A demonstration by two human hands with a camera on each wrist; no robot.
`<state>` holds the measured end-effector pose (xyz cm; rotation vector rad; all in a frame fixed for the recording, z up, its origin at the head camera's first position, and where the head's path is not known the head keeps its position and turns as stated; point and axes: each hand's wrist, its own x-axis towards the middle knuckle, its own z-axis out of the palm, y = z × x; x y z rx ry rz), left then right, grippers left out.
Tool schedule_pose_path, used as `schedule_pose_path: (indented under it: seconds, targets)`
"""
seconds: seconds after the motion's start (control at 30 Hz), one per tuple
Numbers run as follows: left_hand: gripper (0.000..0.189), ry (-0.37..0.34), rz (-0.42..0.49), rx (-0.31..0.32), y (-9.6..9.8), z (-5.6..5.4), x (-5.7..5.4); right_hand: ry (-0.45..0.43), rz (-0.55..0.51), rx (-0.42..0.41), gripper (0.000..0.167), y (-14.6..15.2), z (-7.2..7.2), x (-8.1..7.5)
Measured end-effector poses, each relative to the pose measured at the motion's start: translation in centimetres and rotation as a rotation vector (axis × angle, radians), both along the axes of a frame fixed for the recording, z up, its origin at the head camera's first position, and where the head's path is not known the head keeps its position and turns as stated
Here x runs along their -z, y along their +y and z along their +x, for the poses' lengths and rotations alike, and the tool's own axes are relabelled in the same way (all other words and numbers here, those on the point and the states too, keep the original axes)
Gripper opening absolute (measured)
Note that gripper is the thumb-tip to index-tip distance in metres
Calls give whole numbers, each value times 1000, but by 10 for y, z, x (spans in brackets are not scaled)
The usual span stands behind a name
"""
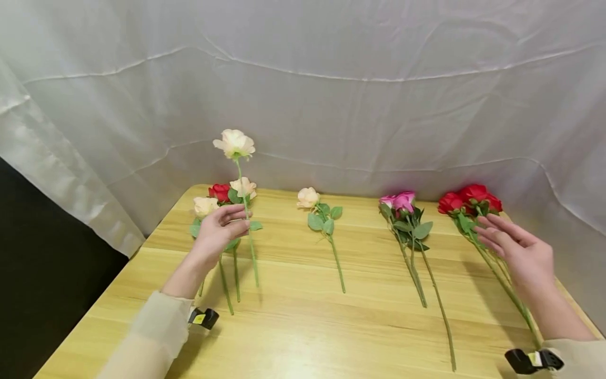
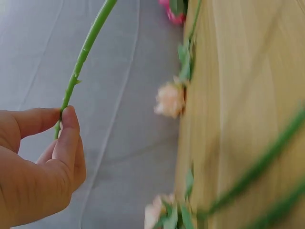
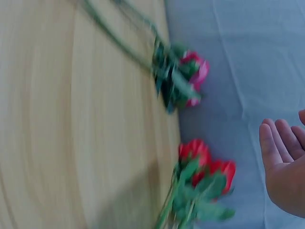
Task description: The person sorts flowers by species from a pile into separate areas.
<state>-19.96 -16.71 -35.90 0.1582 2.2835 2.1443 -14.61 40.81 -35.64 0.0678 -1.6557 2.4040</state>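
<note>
My left hand [image 1: 216, 235] pinches the green stem [image 2: 82, 59] of a cream rose [image 1: 235, 143] between thumb and fingers. That rose stands upright above the table, its bloom highest in the head view. Behind and below this hand lie more cream roses [image 1: 205, 206] and a red rose [image 1: 219, 192], partly hidden by it. My right hand [image 1: 527, 258] hovers over a bunch of red roses [image 1: 473, 193] at the right, fingers extended and nothing held. In the right wrist view the right hand's palm [image 3: 288, 183] shows bare.
A single cream rose [image 1: 308, 197] with leaves lies mid-table. Pink roses [image 1: 404, 202] with long stems lie right of it. The wooden table [image 1: 293, 326] meets a grey cloth backdrop [image 1: 331, 116] along its far edge. A dark area [image 1: 42, 273] borders the left side.
</note>
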Motion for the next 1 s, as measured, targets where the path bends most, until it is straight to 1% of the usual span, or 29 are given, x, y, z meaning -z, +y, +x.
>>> schedule_pose_path:
  seconds: [0.13, 0.27, 0.37, 0.47, 0.57, 0.63, 0.73, 0.8, 0.87, 1.0]
  targets:
    - [55, 9, 54, 64, 28, 0, -4, 41, -4, -51, 35, -29, -1, -1]
    - [53, 13, 96, 118, 58, 0, -11, 71, 22, -70, 36, -60, -1, -1]
    - [52, 29, 115, 148, 80, -1, -15, 92, 75, -82, 36, -82, -1, 0]
    - [51, 52, 124, 184, 102, -2, -18, 96, 166, -101, 38, -105, 1, 4]
    - [49, 76, 135, 230, 122, -2, -18, 99, 249, -128, 40, -128, 3, 8]
    - [48, 89, 135, 248, 134, -2, -18, 105, 276, -159, 41, -142, 4, 11]
    - [48, 107, 131, 266, 151, -2, -16, 94, 307, -195, 41, -163, 6, 14]
    - [47, 114, 131, 269, 160, -2, -14, 70, 332, -215, 41, -176, 7, 16]
    - [46, 124, 139, 272, 168, -2, -13, 30, 358, -233, 44, -187, 8, 16]
    - [44, 133, 147, 270, 180, -1, -8, -62, 377, -264, 45, -203, 11, 18]
